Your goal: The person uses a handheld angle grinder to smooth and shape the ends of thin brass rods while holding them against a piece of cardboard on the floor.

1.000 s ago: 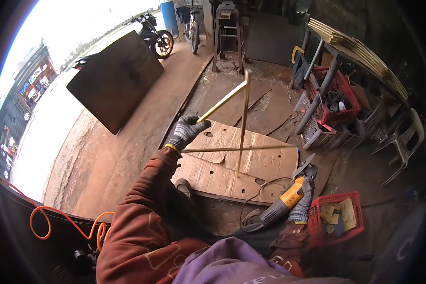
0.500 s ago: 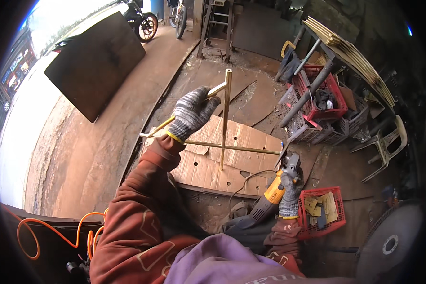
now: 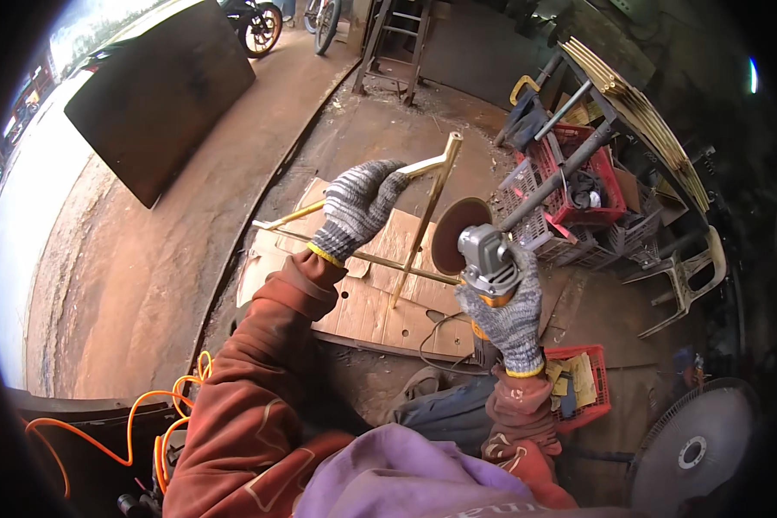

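My left hand (image 3: 363, 205), in a grey-and-white striped knit glove, is closed around a bar of a brass-coloured metal frame (image 3: 421, 226). The frame is held tilted above flattened cardboard (image 3: 373, 321), with one bar rising toward its far corner. In my right hand (image 3: 511, 315), gloved the same way, is a yellow-and-grey angle grinder (image 3: 489, 262), gripped just behind its metal head. Its brown disc (image 3: 459, 231) stands upright to the right of the frame, seemingly apart from it. The grinder's rear body is mostly hidden by my hand.
A red crate (image 3: 603, 388) with cut pieces lies by my right forearm, near a round fan (image 3: 686, 445). Farther right stand a plastic chair (image 3: 689, 289), stacked crates (image 3: 554, 226) and a rack of brass-coloured bars (image 3: 643, 108). A dark panel (image 3: 160, 99) leans at left; an orange hose (image 3: 129, 432) coils near me.
The grinder has been raised and swung left and away from me, its disc now facing the frame. My left hand and the frame's upper corner have shifted right.
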Action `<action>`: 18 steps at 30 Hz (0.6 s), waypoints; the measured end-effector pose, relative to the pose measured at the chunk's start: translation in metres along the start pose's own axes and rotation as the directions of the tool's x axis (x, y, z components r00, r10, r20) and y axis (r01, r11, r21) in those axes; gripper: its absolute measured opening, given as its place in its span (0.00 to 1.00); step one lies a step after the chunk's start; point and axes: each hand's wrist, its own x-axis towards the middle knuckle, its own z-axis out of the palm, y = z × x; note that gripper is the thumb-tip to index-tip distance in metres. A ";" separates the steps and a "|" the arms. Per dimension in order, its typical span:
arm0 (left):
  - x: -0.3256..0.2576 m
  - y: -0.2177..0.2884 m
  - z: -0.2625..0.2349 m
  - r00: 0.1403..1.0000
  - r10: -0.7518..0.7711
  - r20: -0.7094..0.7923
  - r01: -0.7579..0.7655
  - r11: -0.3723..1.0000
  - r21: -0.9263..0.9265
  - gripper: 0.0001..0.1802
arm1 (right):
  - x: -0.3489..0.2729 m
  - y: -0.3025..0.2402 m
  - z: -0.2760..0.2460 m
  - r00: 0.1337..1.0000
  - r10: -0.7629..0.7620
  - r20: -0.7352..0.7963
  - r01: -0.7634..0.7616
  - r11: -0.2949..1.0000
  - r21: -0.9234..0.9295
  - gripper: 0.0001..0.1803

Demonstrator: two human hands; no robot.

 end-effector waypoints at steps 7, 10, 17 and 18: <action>-0.001 0.006 0.020 1.000 0.017 0.013 -0.018 0.998 0.063 0.11 | 0.005 0.015 0.006 1.000 -0.024 -0.005 0.024 0.994 -0.109 0.40; 0.001 0.008 0.023 1.000 0.025 -0.001 -0.025 0.999 0.023 0.12 | 0.006 0.014 0.006 0.999 0.012 -0.030 -0.014 0.998 -0.068 0.40; 0.000 0.012 0.020 0.999 -0.016 0.044 0.012 0.996 0.083 0.12 | 0.026 -0.002 -0.002 0.989 -0.136 -0.052 0.132 0.989 -0.073 0.40; 0.001 0.013 0.022 0.998 -0.029 0.057 0.023 0.996 0.091 0.12 | 0.022 0.002 -0.002 0.994 -0.110 -0.011 0.108 0.987 -0.119 0.41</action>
